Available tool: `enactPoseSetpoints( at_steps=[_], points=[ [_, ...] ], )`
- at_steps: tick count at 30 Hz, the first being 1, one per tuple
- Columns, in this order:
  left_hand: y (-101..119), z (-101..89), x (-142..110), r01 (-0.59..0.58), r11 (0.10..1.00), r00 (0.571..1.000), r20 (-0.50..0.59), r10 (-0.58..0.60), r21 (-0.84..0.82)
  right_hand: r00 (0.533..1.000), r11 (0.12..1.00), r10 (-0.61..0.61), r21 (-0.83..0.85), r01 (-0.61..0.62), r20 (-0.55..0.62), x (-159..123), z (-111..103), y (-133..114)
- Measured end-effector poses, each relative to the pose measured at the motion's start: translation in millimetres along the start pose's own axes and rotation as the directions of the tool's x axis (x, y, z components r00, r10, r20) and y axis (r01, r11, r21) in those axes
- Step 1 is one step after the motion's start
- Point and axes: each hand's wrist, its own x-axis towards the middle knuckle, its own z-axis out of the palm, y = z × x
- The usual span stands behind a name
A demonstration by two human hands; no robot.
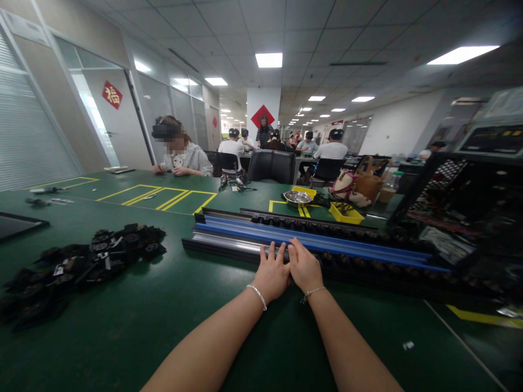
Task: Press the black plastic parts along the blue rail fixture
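Observation:
A long black rail with a silver inner channel point(229, 243) lies across the green table in front of me. Its right part carries a row of small black parts point(359, 262). My left hand point(271, 275) rests on the rail, fingers spread and apart. Beside it, touching at the thumb side, my right hand point(305, 268) has its fingers pressed together over the rail; what they hold, if anything, is hidden. Just behind both hands runs a blue rail point(253, 231). To the left sits a heap of black plastic parts point(110, 253).
A large black open-sided case point(441, 201) stands at the right. Behind the rails are a metal bowl point(299, 197), a yellow bin point(346, 213) and bags point(370, 179). A person point(183, 152) sits across the table at left. An office chair point(272, 165) stands beyond the far edge.

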Motion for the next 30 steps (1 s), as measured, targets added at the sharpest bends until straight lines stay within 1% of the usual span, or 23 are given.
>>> enactPoseSetpoints(
  at_steps=[4,7,11,14,22,24,28,30],
  points=[
    [2.6,2.1,1.0,0.016,1.000,1.000,0.005,-0.016,0.005,1.000,1.000,-0.003,-0.006,0.003,0.028,-0.2,-0.5,0.7],
    [6.0,4.2,3.1,0.034,0.999,0.999,0.020,-0.034,0.031,0.999,1.000,-0.030,-0.001,0.030,0.034,-0.2,1.1,1.5],
    [12.1,6.9,6.8,0.080,0.996,0.996,0.027,-0.081,0.042,0.996,0.996,-0.090,-0.008,0.090,0.025,0.3,4.0,4.0],
    [15.7,7.2,8.7,0.106,0.994,0.994,0.033,-0.107,0.032,0.995,0.995,-0.099,-0.006,0.100,0.024,0.4,5.0,6.2],
    [16.2,5.0,9.8,0.104,0.994,0.993,0.048,-0.106,0.043,0.991,0.992,-0.129,-0.006,0.129,-0.030,-2.7,9.5,7.8],
    [15.9,4.6,9.6,0.110,0.993,0.993,0.047,-0.111,0.032,0.992,0.993,-0.117,-0.042,0.115,-0.053,-3.1,10.7,8.5],
    [15.0,3.0,8.2,0.102,0.995,0.994,0.032,-0.102,0.005,0.994,0.993,-0.034,-0.118,0.021,-0.107,-3.2,10.2,11.3],
    [14.6,2.2,7.3,0.097,0.995,0.995,0.034,-0.097,0.006,0.993,0.990,-0.007,-0.140,-0.009,-0.115,-3.3,8.9,12.7]
  ],
)
